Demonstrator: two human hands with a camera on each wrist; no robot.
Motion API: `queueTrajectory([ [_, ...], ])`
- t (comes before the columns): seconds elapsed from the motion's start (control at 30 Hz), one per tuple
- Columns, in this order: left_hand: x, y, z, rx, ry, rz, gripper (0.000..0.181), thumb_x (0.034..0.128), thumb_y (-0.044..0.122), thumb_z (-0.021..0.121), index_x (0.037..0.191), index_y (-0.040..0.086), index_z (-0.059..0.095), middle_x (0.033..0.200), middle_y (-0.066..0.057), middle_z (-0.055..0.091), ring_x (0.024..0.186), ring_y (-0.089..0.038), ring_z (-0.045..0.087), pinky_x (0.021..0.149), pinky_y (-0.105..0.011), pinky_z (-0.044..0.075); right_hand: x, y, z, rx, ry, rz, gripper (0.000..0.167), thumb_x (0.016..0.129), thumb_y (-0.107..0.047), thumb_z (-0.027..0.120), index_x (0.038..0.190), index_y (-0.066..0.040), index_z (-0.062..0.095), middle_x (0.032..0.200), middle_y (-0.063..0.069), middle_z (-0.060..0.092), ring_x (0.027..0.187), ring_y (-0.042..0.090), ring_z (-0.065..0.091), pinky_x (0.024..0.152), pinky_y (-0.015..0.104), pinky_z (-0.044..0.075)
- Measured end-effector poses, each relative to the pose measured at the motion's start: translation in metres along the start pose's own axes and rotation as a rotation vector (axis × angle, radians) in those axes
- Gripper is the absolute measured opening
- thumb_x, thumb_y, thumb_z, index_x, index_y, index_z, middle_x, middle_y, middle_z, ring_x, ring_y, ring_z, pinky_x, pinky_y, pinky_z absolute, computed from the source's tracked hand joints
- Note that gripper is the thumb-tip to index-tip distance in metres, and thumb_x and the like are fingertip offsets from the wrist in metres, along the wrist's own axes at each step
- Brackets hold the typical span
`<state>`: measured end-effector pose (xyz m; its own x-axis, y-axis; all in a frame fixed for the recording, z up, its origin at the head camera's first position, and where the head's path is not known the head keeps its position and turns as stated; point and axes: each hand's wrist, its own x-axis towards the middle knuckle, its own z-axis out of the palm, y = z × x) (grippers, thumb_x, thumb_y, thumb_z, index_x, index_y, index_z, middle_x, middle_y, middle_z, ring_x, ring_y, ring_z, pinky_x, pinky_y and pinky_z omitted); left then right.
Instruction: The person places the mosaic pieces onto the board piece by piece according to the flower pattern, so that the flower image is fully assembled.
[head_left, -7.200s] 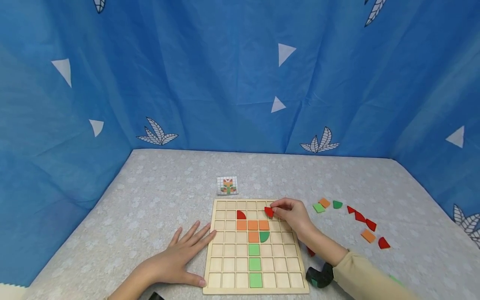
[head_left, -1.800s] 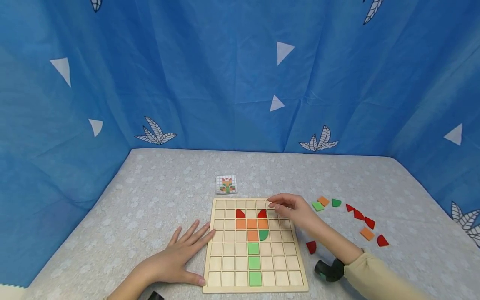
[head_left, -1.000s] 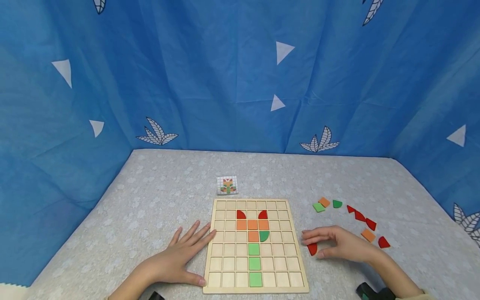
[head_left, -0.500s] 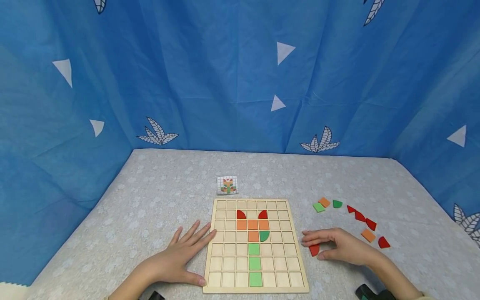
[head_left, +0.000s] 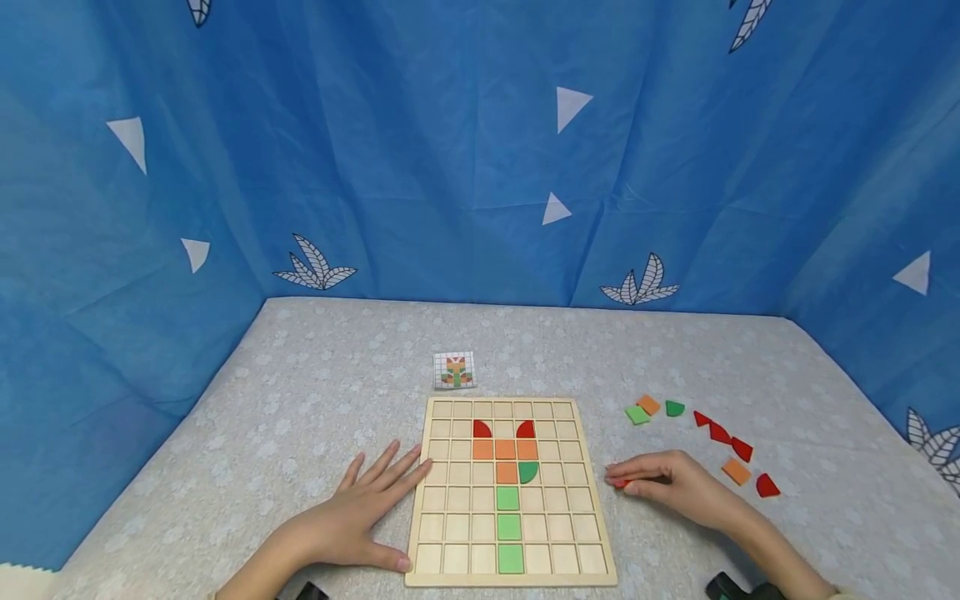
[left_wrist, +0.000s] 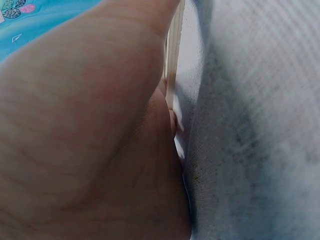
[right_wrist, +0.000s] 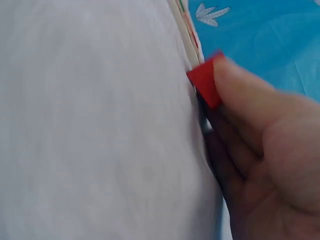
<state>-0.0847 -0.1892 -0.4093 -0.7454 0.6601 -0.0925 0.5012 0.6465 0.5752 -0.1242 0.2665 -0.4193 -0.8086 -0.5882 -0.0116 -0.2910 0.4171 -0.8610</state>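
Observation:
A wooden grid board [head_left: 459, 527] lies on the table with red, orange and green tiles set in some of its squares. My left hand [head_left: 356, 517] rests flat with fingers spread, its fingertips and thumb at the board's left edge. To the right of the board, my right hand [head_left: 671, 487] pinches a red tile [right_wrist: 206, 82] between thumb and fingers; in the head view the fingers hide most of that tile. On the board, two red quarter-circle tiles [head_left: 526, 429] sit above a row of orange squares [head_left: 506, 450], and a dark green quarter circle [head_left: 528, 472] sits below its right end.
A small printed pattern card [head_left: 453, 371] lies behind the board. Loose tiles are scattered at the right: a light green square [head_left: 637, 415], a dark green piece [head_left: 675, 408], an orange square [head_left: 737, 472] and several red pieces [head_left: 742, 449]. A blue curtain [head_left: 450, 167] hangs behind the table.
The right hand set a red quarter circle on the board, moved to the red tile right of the board and now pinches it. The left hand has stayed in place.

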Motion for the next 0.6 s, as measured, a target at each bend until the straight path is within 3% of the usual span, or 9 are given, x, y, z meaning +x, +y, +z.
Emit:
queueTrajectory([
  [0.13,0.000,0.000,0.000,0.005,0.003,0.002,0.103,0.0723,0.066,0.063,0.151,0.019,0.018,0.156,-0.005,0.007,0.139,-0.033,-0.005,0.097,-0.067,-0.007,0.003,0.001,0.002,-0.033,0.114,-0.020,0.025,0.089,-0.019,0.065,0.110,-0.007,0.070,0.101,-0.002,0.069,0.094,0.011,0.064,0.077,0.024,0.050],
  [0.27,0.000,-0.001,0.001,0.004,0.007,0.008,0.102,0.0728,0.066,0.063,0.152,0.019,0.018,0.156,-0.005,0.007,0.139,-0.033,-0.005,0.097,-0.067,-0.007,0.007,-0.003,0.002,-0.018,0.179,-0.013,0.025,0.089,-0.016,0.064,0.109,-0.003,0.069,0.099,0.002,0.070,0.088,0.013,0.065,0.073,0.026,0.052],
  [0.43,0.000,-0.002,0.001,0.005,0.005,0.008,0.102,0.0726,0.066,0.063,0.152,0.020,0.017,0.156,-0.004,0.006,0.139,-0.033,-0.005,0.097,-0.067,-0.008,0.013,-0.016,0.002,0.070,0.168,0.034,0.025,0.090,-0.011,0.062,0.111,0.003,0.066,0.097,0.010,0.067,0.079,0.017,0.065,0.065,0.029,0.054],
  [0.6,0.000,-0.002,0.000,0.005,0.000,0.006,0.103,0.0726,0.066,0.063,0.152,0.020,0.017,0.156,-0.004,0.006,0.139,-0.033,-0.005,0.097,-0.067,-0.008,0.022,-0.025,0.006,0.099,0.130,0.007,0.025,0.092,-0.010,0.060,0.113,0.004,0.065,0.099,0.014,0.067,0.080,0.019,0.065,0.068,0.032,0.054],
])
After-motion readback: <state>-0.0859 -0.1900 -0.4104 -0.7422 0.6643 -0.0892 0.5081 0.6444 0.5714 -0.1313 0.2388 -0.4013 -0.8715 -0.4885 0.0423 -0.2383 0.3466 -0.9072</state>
